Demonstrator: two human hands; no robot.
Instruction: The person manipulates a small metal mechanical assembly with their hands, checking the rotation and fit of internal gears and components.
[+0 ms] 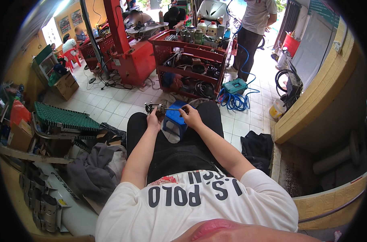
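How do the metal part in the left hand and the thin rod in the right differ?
The metal part is chunky and irregular; the thin rod is slim and straight. The left hand holds the metal part, the right hand the thin rod. Both are held in front of the person.

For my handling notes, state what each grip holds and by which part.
Left grip: a metal mechanical part, by its near side. Right grip: a slim rod, by its right end.
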